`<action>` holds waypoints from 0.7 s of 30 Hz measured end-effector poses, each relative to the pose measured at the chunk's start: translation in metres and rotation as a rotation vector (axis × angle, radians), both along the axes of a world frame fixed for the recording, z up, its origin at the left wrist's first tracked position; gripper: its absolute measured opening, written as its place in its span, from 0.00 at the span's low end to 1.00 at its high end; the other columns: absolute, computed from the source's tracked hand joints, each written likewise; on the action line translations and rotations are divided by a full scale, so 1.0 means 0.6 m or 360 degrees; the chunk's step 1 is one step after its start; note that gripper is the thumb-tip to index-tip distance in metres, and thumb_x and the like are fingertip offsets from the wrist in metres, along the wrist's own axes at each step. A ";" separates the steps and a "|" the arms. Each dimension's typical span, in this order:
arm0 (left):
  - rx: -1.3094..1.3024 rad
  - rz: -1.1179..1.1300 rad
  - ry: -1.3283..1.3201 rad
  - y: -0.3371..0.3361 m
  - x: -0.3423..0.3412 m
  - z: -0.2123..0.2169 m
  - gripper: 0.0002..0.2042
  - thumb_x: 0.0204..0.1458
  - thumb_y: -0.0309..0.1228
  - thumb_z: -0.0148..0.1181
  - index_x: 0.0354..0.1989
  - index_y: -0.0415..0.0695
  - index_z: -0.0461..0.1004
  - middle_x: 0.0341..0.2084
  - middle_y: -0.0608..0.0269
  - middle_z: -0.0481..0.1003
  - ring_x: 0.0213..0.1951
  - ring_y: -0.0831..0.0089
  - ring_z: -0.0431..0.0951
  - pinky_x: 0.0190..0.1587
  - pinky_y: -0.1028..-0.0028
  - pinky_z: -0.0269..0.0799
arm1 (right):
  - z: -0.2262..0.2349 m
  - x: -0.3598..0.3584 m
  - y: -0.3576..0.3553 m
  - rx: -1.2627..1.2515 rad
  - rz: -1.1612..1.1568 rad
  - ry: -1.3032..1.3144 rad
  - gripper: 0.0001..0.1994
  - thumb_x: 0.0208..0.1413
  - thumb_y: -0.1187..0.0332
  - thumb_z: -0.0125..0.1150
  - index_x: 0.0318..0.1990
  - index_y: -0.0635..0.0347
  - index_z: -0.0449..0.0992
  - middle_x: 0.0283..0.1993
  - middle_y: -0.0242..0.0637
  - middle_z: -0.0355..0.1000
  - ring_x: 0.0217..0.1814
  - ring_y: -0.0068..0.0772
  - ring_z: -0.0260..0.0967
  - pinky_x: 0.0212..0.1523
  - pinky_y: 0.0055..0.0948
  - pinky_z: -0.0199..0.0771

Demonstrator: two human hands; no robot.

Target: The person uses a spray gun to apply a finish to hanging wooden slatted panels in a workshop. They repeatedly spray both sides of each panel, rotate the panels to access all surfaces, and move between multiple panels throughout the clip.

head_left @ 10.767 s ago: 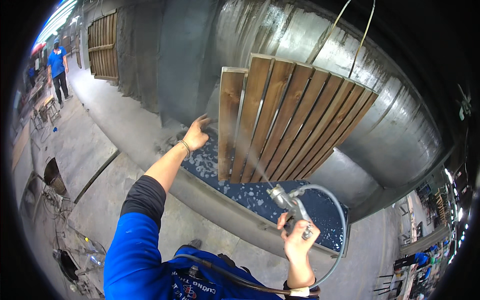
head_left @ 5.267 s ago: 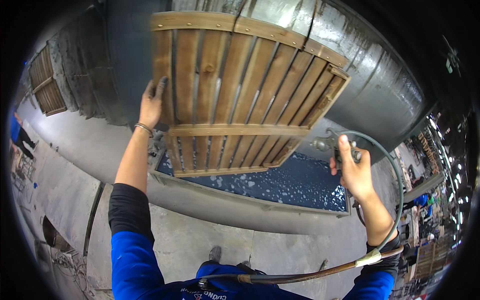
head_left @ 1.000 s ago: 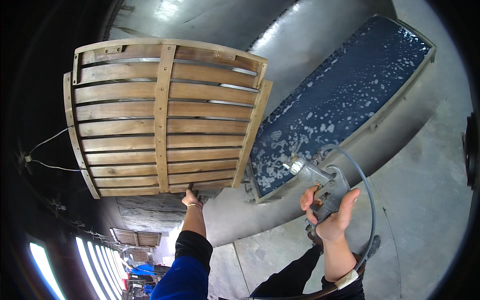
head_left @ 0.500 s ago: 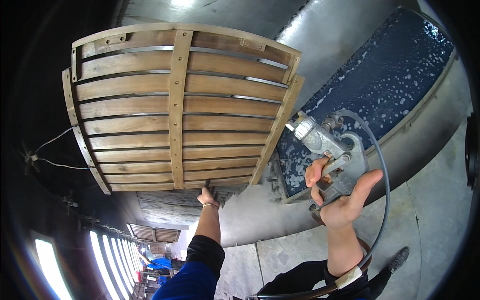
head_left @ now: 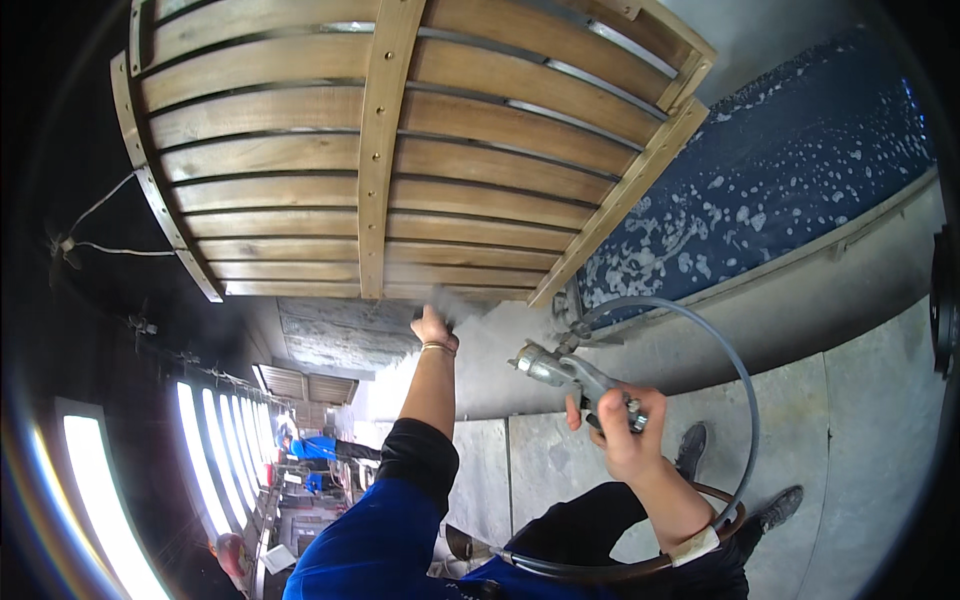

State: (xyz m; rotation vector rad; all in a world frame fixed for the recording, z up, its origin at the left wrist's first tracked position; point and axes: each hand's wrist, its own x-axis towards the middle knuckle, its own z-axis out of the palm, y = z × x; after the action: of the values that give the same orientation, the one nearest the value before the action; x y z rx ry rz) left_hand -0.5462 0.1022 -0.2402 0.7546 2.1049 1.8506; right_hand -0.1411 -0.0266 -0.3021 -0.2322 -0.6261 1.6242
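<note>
A large slatted wooden panel (head_left: 480,165) with curved sides hangs in front of me, its upper part cut off by the picture's edge. My left hand (head_left: 435,328) is at its lower edge, fingers closed on the bottom slat; the fingertips are dark and blurred by a pale mist. In my right hand (head_left: 635,430) is a metal spray gun (head_left: 545,365), gripped by its handle, with a finger in front by the trigger. Its nozzle is turned up and left, toward the bottom of the panel and my left hand. A grey hose (head_left: 745,365) loops from the gun down past my right wrist.
A trough of foamy dark blue liquid (head_left: 760,190) lies at the right, behind a curved metal rim (head_left: 850,245). Wire (head_left: 105,195) ties the panel's left side. Another slatted panel (head_left: 305,383), bright lights (head_left: 95,500) and a person in blue (head_left: 318,447) are farther off.
The spray gun has swung left and down, away from the trough, and now points toward the panel's lower edge. Mist has appeared there. The panel looks larger and higher in view.
</note>
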 end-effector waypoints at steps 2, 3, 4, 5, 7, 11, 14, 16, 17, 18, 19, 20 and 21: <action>0.0079 -0.0103 -0.0118 0.000 -0.003 -0.003 0.22 0.57 0.29 0.62 0.58 0.33 0.69 0.50 0.52 0.78 0.42 0.59 0.82 0.39 0.64 0.80 | 0.009 -0.007 -0.013 -0.0008 0.0070 -0.0169 0.22 0.69 0.56 0.60 0.30 0.69 0.79 0.23 0.30 0.72 0.25 0.18 0.67 0.29 0.24 0.68; 0.0002 -0.0077 -0.0058 -0.002 -0.005 -0.005 0.22 0.59 0.32 0.60 0.60 0.35 0.70 0.55 0.52 0.76 0.48 0.58 0.80 0.46 0.61 0.77 | 0.014 -0.005 -0.017 0.0024 0.0093 -0.0298 0.21 0.68 0.56 0.61 0.32 0.69 0.80 0.22 0.29 0.73 0.25 0.18 0.68 0.29 0.24 0.68; -0.0082 -0.0075 0.0004 -0.008 -0.008 -0.005 0.22 0.62 0.36 0.57 0.61 0.37 0.72 0.60 0.51 0.73 0.55 0.57 0.78 0.53 0.58 0.75 | 0.020 -0.002 -0.027 0.0009 0.0082 -0.0337 0.21 0.68 0.56 0.61 0.32 0.69 0.81 0.22 0.30 0.73 0.25 0.18 0.68 0.29 0.23 0.68; -0.0145 -0.0092 0.0057 -0.011 -0.009 -0.008 0.23 0.64 0.39 0.55 0.63 0.38 0.74 0.65 0.50 0.71 0.61 0.56 0.76 0.59 0.55 0.72 | 0.028 0.002 -0.038 -0.0006 0.0068 -0.0382 0.21 0.68 0.55 0.62 0.32 0.69 0.81 0.22 0.30 0.73 0.25 0.18 0.69 0.29 0.23 0.68; 0.0012 -0.0167 -0.0119 -0.016 -0.023 -0.005 0.20 0.59 0.32 0.62 0.58 0.38 0.76 0.51 0.56 0.78 0.49 0.60 0.81 0.47 0.64 0.76 | 0.044 0.012 -0.060 -0.0043 0.0127 -0.0497 0.22 0.68 0.54 0.62 0.34 0.69 0.81 0.23 0.32 0.75 0.25 0.20 0.71 0.30 0.23 0.70; 0.0061 -0.0122 -0.0006 -0.048 -0.077 -0.015 0.14 0.56 0.28 0.66 0.51 0.41 0.80 0.39 0.64 0.83 0.38 0.70 0.82 0.41 0.72 0.77 | 0.065 0.059 -0.126 -0.0271 -0.0040 -0.0817 0.24 0.69 0.53 0.59 0.32 0.69 0.81 0.22 0.32 0.74 0.24 0.22 0.71 0.30 0.24 0.70; -0.0022 -0.0124 0.0137 -0.074 -0.143 -0.012 0.12 0.55 0.27 0.66 0.48 0.37 0.80 0.40 0.62 0.82 0.37 0.72 0.79 0.44 0.73 0.74 | 0.092 0.081 -0.189 -0.0655 -0.0200 -0.1141 0.29 0.73 0.45 0.48 0.33 0.64 0.78 0.25 0.33 0.74 0.18 0.13 0.60 0.17 0.17 0.55; -0.0146 -0.0040 0.0347 -0.083 -0.183 -0.002 0.15 0.53 0.28 0.71 0.45 0.34 0.79 0.41 0.58 0.82 0.41 0.70 0.78 0.49 0.71 0.73 | 0.116 0.101 -0.215 -0.0965 -0.0335 -0.1454 0.23 0.73 0.52 0.53 0.32 0.63 0.76 0.24 0.33 0.73 0.16 0.14 0.58 0.15 0.19 0.53; -0.0063 -0.0082 0.0432 -0.088 -0.192 -0.002 0.16 0.52 0.29 0.73 0.46 0.32 0.78 0.42 0.57 0.82 0.43 0.68 0.78 0.51 0.69 0.72 | 0.128 0.103 -0.219 -0.0934 -0.0549 -0.1477 0.22 0.72 0.52 0.55 0.32 0.62 0.76 0.23 0.32 0.73 0.15 0.14 0.58 0.15 0.19 0.53; -0.0164 0.0028 0.0461 -0.097 -0.208 0.007 0.18 0.52 0.30 0.75 0.46 0.31 0.78 0.42 0.55 0.81 0.45 0.67 0.77 0.54 0.68 0.71 | 0.142 0.098 -0.222 -0.0940 -0.0737 -0.1512 0.21 0.71 0.53 0.56 0.32 0.62 0.76 0.23 0.32 0.73 0.15 0.15 0.58 0.14 0.20 0.52; -0.0092 -0.0036 0.0487 -0.100 -0.214 0.016 0.19 0.51 0.31 0.75 0.46 0.31 0.78 0.43 0.54 0.81 0.45 0.67 0.77 0.54 0.68 0.71 | 0.159 0.100 -0.226 -0.0994 -0.0795 -0.1545 0.21 0.71 0.53 0.56 0.32 0.62 0.76 0.23 0.32 0.73 0.15 0.15 0.58 0.14 0.20 0.52; -0.0095 -0.0039 0.0500 -0.107 -0.225 0.032 0.20 0.51 0.31 0.76 0.47 0.32 0.78 0.44 0.54 0.81 0.45 0.67 0.78 0.54 0.68 0.71 | 0.178 0.096 -0.233 -0.1049 -0.0848 -0.1567 0.21 0.71 0.52 0.56 0.32 0.62 0.76 0.24 0.32 0.73 0.15 0.15 0.58 0.14 0.20 0.52; -0.0106 -0.0015 0.0576 -0.114 -0.236 0.047 0.20 0.51 0.31 0.76 0.48 0.32 0.78 0.44 0.53 0.81 0.45 0.67 0.78 0.54 0.68 0.71 | 0.193 0.087 -0.236 -0.1093 -0.0895 -0.1581 0.22 0.71 0.52 0.57 0.31 0.62 0.76 0.24 0.33 0.73 0.15 0.15 0.59 0.14 0.20 0.52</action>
State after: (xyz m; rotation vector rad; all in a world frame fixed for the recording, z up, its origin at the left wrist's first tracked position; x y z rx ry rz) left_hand -0.6878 0.0337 -0.2118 1.1537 2.3548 1.7334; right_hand -0.0890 -0.1681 -0.1861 -1.6311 -0.6135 1.0355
